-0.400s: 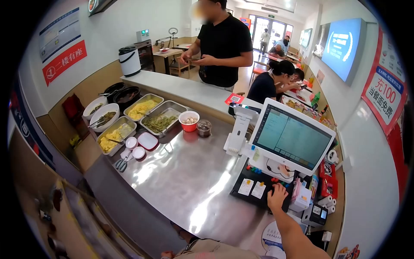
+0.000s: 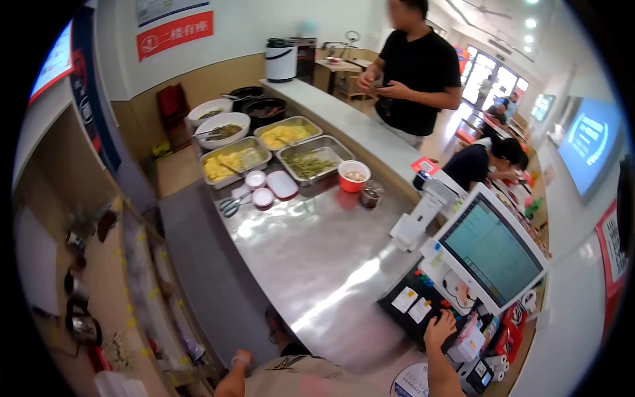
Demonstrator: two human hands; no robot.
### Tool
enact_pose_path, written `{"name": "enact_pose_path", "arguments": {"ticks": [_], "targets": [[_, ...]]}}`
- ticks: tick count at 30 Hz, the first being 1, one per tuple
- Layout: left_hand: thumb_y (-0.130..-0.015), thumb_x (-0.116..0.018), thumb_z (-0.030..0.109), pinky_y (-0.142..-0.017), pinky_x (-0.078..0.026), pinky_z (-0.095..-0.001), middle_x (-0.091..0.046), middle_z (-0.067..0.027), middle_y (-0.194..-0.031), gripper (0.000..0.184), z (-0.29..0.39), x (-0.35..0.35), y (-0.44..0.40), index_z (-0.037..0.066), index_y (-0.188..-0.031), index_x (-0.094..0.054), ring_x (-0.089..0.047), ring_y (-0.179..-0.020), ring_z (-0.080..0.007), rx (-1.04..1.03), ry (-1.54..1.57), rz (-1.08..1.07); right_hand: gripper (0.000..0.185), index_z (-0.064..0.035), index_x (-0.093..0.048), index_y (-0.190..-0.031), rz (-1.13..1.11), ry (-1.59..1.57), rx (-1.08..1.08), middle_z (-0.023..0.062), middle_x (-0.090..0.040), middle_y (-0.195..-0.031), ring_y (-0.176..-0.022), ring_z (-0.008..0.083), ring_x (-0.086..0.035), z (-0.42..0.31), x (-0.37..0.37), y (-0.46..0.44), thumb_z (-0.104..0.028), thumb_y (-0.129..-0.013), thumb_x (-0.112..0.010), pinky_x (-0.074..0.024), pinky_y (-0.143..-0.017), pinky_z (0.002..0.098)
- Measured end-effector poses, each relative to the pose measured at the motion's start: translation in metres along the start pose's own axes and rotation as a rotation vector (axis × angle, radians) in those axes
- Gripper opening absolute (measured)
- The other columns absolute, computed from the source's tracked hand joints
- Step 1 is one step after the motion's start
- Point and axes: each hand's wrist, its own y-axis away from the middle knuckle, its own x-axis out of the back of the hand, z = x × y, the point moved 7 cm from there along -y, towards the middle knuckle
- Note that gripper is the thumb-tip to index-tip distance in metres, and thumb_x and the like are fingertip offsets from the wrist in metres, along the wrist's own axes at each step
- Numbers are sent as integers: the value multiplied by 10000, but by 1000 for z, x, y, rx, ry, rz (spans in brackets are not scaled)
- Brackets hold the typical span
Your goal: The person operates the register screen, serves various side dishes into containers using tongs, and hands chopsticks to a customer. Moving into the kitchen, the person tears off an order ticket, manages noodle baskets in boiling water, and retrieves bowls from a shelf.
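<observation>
Looks farther left than in the earlier frame, carrying the black cash drawer (image 2: 411,282) lower and farther right in view; shows more of the left forearm (image 2: 229,382) than before; keeps the right grip (image 2: 440,327) on the drawer's right-hand part, fingers spread and slightly bent over the top; holds the left grip (image 2: 243,357) low beside the beige shirt (image 2: 311,377), well apart from the drawer, too small to tell whether spread or pressed together. Regarding the drawer, sits on the metal worktop (image 2: 317,264), partly hidden by the white-framed touchscreen (image 2: 493,246); points its front edge toward the wearer; runs its long axis, so far as visible, slantwise from upper left to lower right; carries two white slips (image 2: 404,300), side by side.
</observation>
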Motion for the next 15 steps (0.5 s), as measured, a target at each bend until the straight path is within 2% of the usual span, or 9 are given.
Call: {"name": "enact_pose_path", "arguments": {"ticks": [4,6,8,9,10,11,12,13,15], "targets": [[-726,-538,124,-551,-458,-382,-615,-136,-633,160,30,101,-37,50,-663,-665,-588,-589,-250,-101,321,156,355,-87,-510,-1130,-39,83,-37,92,-474,-1202,-1150,276,-396,9,-6,13,-188,-790,-517,-252,-947,433],[-785,-491,148,-428,-417,-337,-561,-82,-561,190,107,163,-30,51,-692,-625,-519,-465,-182,-51,563,228,328,-94,-510,-1135,-27,109,-9,87,-471,-1212,-1157,269,-393,12,-4,9,-188,-822,-500,-250,-947,428],[-853,-469,249,-329,-344,-273,-516,-38,-536,224,189,229,-44,67,-792,-585,-483,-410,-144,-248,892,284,319,-98,-507,-1145,-29,122,-28,85,-467,-1223,-1162,264,-393,12,-13,3,-179,-838,-483,-250,-947,427],[-888,-459,309,-347,-352,-271,-561,-42,-592,279,226,260,-67,79,-826,-604,-511,-454,-139,-408,943,175,319,-100,-505,-1152,-50,138,-47,85,-464,-1230,-1164,261,-393,16,-15,4,-174,-843,-474,-250,-947,427],[-908,-400,457,-480,-440,-314,-631,-54,-798,422,275,290,-63,108,-966,-631,-577,-660,-140,-458,817,168,314,-92,-498,-1152,-60,184,-38,84,-469,-1226,-1157,263,-399,17,-15,1,-167,-851,-454,-247,-950,434],[-908,-369,518,-640,-432,-326,-637,-27,-971,503,327,326,-46,113,-1078,-613,-555,-856,-120,-515,730,172,331,-94,-486,-1173,-56,200,-18,82,-467,-1228,-1171,261,-392,15,-19,4,-166,-852,-445,-244,-957,434],[-904,-341,544,-723,-393,-324,-632,-3,-1052,544,370,352,-39,114,-1109,-604,-528,-917,-117,-604,645,173,340,-92,-478,-1185,-91,224,-30,84,-464,-1239,-1179,259,-389,17,-19,8,-152,-852,-439,-245,-959,433],[-918,-349,506,-665,-360,-260,-637,0,-1056,523,409,376,-41,107,-1125,-616,-514,-982,-107,-671,623,173,350,-90,-470,-1197,-123,247,-40,86,-462,-1251,-1187,258,-386,17,-19,11,-138,-853,-432,-246,-961,431],[-915,-340,511,-755,-381,-283,-637,-17,-1049,556,483,411,-61,82,-1155,-600,-505,-1026,-125,-808,536,206,356,-88,-461,-1208,-123,292,-55,89,-450,-1284,-1194,258,-386,23,-24,8,-109,-855,-415,-249,-963,429]]}}
